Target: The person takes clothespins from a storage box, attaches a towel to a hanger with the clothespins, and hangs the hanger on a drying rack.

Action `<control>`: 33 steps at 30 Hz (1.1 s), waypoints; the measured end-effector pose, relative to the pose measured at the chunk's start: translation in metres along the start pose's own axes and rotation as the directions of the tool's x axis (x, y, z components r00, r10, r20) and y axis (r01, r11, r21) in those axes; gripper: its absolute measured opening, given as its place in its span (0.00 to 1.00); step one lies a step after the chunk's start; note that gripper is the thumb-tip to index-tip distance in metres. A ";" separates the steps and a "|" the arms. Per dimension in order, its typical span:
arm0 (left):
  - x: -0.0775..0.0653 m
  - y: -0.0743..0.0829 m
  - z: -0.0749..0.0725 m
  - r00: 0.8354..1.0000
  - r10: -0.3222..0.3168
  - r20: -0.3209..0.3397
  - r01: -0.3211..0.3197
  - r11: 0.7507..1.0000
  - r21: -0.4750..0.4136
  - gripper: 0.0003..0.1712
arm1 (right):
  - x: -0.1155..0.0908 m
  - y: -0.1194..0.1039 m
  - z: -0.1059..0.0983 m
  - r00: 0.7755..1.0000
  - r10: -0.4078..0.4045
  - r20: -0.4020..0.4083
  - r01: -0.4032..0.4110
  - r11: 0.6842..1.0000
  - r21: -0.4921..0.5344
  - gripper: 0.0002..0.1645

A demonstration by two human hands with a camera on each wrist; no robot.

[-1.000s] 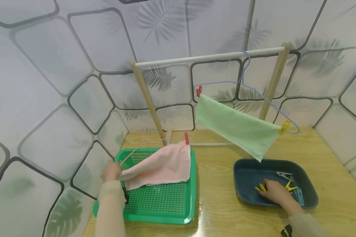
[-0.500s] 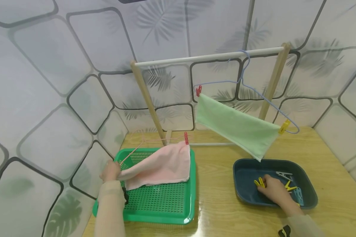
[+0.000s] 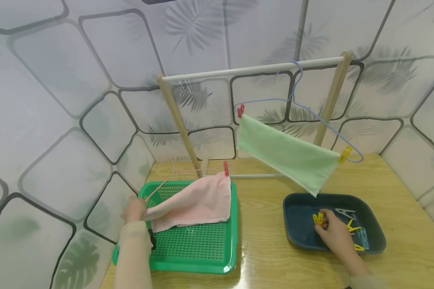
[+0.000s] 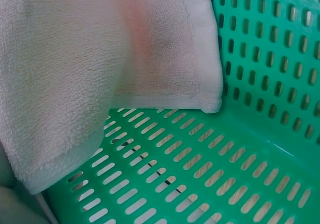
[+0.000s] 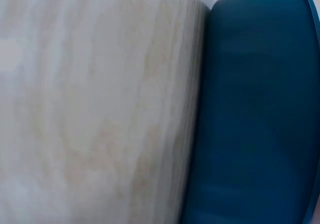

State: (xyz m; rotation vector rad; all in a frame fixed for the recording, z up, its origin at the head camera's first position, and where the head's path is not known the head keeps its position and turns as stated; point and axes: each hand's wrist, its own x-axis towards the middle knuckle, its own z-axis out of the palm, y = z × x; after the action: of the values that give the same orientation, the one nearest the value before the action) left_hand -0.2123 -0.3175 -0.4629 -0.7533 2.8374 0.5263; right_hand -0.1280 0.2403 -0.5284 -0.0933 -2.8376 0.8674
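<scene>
At the left edge of a green basket [image 3: 231, 241], my left hand [image 3: 133, 208] grips the end of a pink wire hanger [image 3: 159, 187] together with the corner of a pink towel [image 3: 202, 200]. A red clothespin [image 3: 226, 168] fastens the towel's far corner to the hanger. In the left wrist view the towel [image 4: 65, 74] droops over the slotted basket floor, and only a bit of the hand shows at the lower left. Over the dark blue tub [image 3: 293, 237], my right hand [image 3: 334, 233] pinches a yellow clothespin [image 3: 318, 218] between thumb and fingers.
Several more clothespins, among them a blue one [image 3: 363, 237], lie in the tub's right part. A green cloth [image 3: 285, 152] hangs from a blue hanger [image 3: 322, 119] on the rack's white bar [image 3: 238, 72], low over the tub's back edge. Patterned walls stand behind and left.
My right hand has lifted the yellow clothespin slightly from the tub floor and turned it more upright. The left hand, pink towel and hanger have stayed put.
</scene>
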 end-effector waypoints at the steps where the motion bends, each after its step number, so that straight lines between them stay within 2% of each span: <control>1: 0.000 0.000 0.000 1.000 0.002 -0.001 -0.002 1.000 -0.002 0.23 | -0.001 0.003 0.003 0.999 -0.002 -0.040 0.002 1.000 0.000 0.28; 4: -0.002 0.001 -0.002 1.000 -0.008 -0.002 0.008 1.000 -0.014 0.22 | -0.001 0.017 0.018 0.985 -0.016 -0.172 0.020 0.999 0.026 0.29; 7: -0.002 0.002 -0.003 1.000 -0.020 -0.008 0.020 0.999 -0.031 0.21 | 0.000 0.035 0.037 0.944 -0.036 -0.327 0.045 0.999 0.022 0.29; 9: -0.004 0.003 -0.005 1.000 -0.014 -0.012 0.013 0.999 -0.050 0.21 | -0.001 0.041 0.045 0.922 -0.035 -0.385 0.050 0.998 0.031 0.29; 12: -0.005 0.003 -0.006 0.999 -0.010 -0.035 0.006 0.994 -0.109 0.22 | -0.001 0.044 0.051 0.906 -0.027 -0.422 0.039 0.999 0.019 0.28; 14: -0.003 0.001 -0.005 0.996 -0.023 -0.090 0.009 0.988 -0.154 0.23 | -0.002 0.042 0.049 0.911 -0.025 -0.412 0.032 0.999 0.012 0.28; 16: -0.001 0.001 -0.004 0.985 -0.020 -0.174 -0.013 0.982 -0.186 0.21 | -0.004 0.037 0.046 0.918 -0.028 -0.396 0.039 0.999 0.020 0.28; 18: 0.002 0.001 -0.003 0.964 0.035 -0.263 -0.083 0.981 -0.173 0.19 | -0.005 0.033 0.042 0.920 -0.031 -0.391 0.040 0.999 0.014 0.28; 20: 0.004 0.002 -0.002 0.949 0.118 -0.293 -0.166 0.975 -0.145 0.18 | -0.005 0.031 0.041 0.920 -0.027 -0.390 0.034 0.999 0.010 0.28; 23: 0.006 0.003 -0.001 0.938 0.248 -0.243 -0.281 0.953 -0.112 0.21 | -0.005 0.029 0.040 0.915 -0.025 -0.402 0.032 0.999 0.011 0.28; 25: 0.006 0.003 -0.002 0.933 0.306 -0.186 -0.329 0.938 -0.107 0.22 | -0.005 0.029 0.040 0.914 -0.023 -0.405 0.031 0.999 0.013 0.27; 27: 0.005 0.003 -0.002 0.919 0.363 -0.156 -0.379 0.921 -0.091 0.22 | -0.005 0.029 0.040 0.913 -0.025 -0.407 0.033 0.999 0.012 0.27; 30: 0.004 0.001 -0.002 0.892 0.427 -0.148 -0.442 0.893 -0.085 0.21 | -0.006 0.026 0.038 0.916 -0.021 -0.401 0.028 1.000 0.010 0.27; 33: 0.002 -0.002 -0.004 0.881 0.452 -0.141 -0.467 0.878 -0.104 0.20 | -0.007 0.022 0.034 0.919 -0.016 -0.393 0.022 1.000 0.011 0.27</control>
State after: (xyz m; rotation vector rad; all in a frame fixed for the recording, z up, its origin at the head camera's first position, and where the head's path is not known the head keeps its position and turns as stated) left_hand -0.2137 -0.3213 -0.4605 -0.1075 3.1166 0.7687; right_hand -0.1268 0.2387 -0.5697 -0.2127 -2.4513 0.7653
